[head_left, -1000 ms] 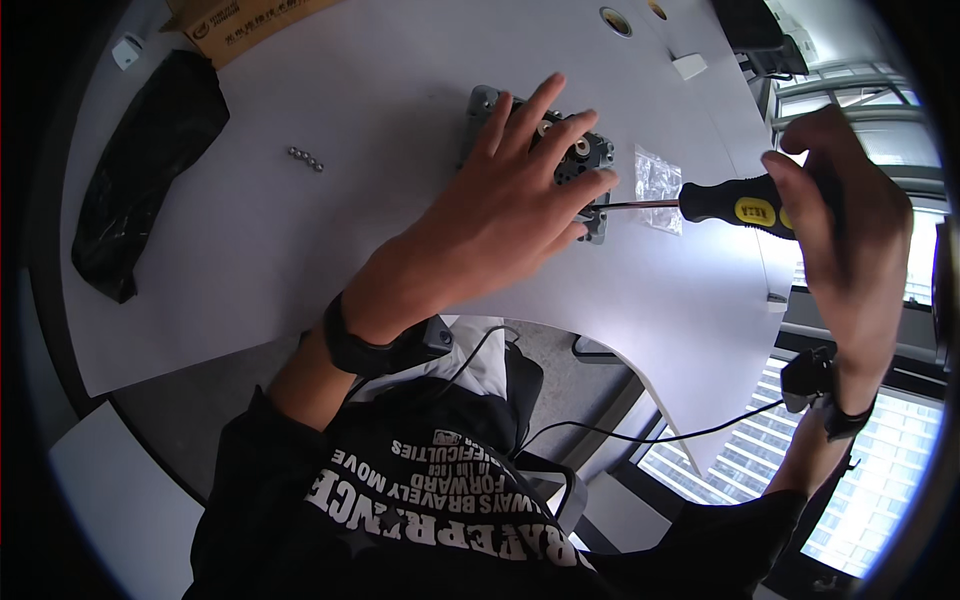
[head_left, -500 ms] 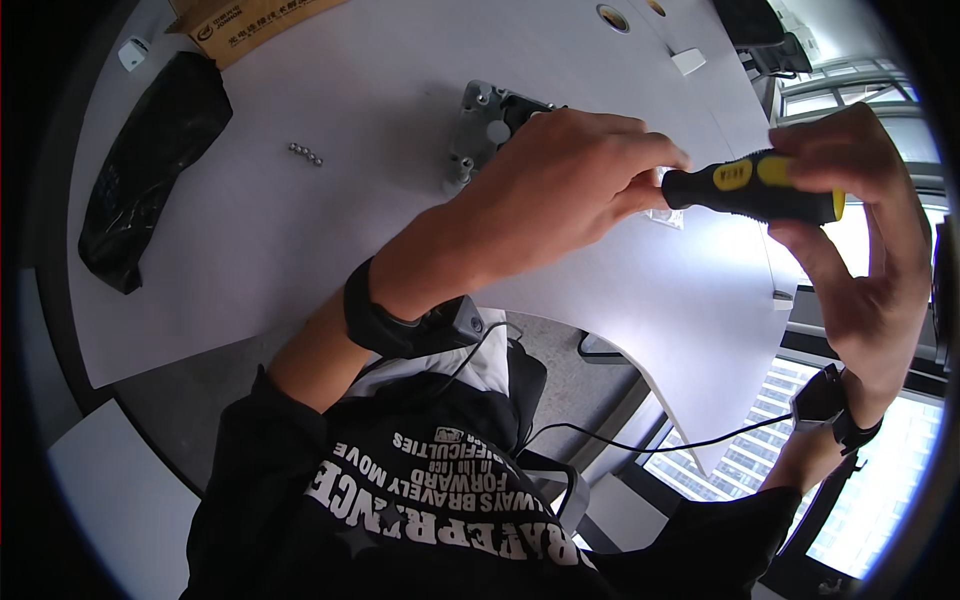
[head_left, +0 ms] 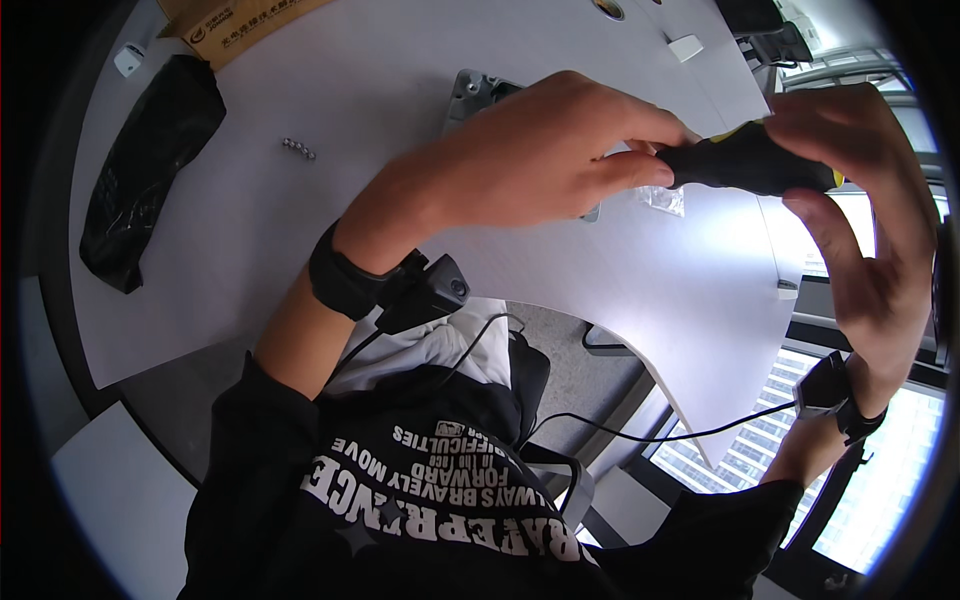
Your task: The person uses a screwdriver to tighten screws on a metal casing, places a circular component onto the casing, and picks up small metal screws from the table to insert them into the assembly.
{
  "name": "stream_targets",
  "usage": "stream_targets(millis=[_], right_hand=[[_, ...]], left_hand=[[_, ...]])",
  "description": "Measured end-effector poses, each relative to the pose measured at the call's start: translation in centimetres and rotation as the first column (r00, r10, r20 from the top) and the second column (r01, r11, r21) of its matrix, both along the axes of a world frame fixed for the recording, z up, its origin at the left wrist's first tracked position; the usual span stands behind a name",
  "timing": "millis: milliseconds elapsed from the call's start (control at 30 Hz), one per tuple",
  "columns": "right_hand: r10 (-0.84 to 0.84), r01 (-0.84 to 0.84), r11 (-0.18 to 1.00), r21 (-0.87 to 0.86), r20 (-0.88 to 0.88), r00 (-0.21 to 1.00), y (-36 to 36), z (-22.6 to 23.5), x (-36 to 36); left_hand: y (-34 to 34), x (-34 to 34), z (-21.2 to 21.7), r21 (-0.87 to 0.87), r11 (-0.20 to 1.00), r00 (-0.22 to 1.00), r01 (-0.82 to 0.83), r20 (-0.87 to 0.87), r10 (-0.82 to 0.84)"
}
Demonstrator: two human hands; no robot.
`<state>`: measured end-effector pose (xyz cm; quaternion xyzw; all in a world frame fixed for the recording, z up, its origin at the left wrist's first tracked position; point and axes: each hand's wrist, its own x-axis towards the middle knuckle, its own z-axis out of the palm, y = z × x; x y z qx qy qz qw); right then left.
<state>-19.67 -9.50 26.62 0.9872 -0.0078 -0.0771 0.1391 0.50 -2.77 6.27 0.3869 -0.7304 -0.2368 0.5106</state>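
Observation:
A black-and-yellow screwdriver (head_left: pixel 735 163) is held roughly level above the right part of the table. My right hand (head_left: pixel 870 190) is closed around its handle, fingers over the top and thumb underneath. At the handle's front end, my left hand (head_left: pixel 570 150) pinches with thumb and forefinger; the shaft and tip are hidden. Beneath and behind my left hand lies a grey metal housing (head_left: pixel 470 88), mostly covered by the hand. A small clear plastic bag (head_left: pixel 665 200) rests on the table just below my left fingertips.
Several small metal screws (head_left: pixel 298 149) lie in a row on the white table (head_left: pixel 330 220). To their left is a black plastic bag (head_left: pixel 150 170), with a cardboard box (head_left: pixel 250 25) behind. A cable (head_left: pixel 660 438) runs from the device on my right wrist.
The screwdriver handle has turned, so its yellow patches mostly face away. My right fingers have shifted around it. My left hand sits slightly higher and covers more of the housing.

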Motion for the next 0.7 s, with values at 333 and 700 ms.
stream_targets(millis=[333, 700], right_hand=[[-0.027, 0.027, 1.000, -0.003, 0.141, 0.990, 0.1, -0.5, 1.0], [-0.204, 0.215, 0.969, -0.119, 0.093, 0.974, -0.8, 0.0, -1.1]], left_hand=[[-0.2, -0.6, 0.4, -0.115, 0.992, 0.995, -0.059, -0.090, 0.049], [-0.5, -1.2, 0.3, -0.175, 0.982, 0.996, -0.069, -0.070, 0.058]])
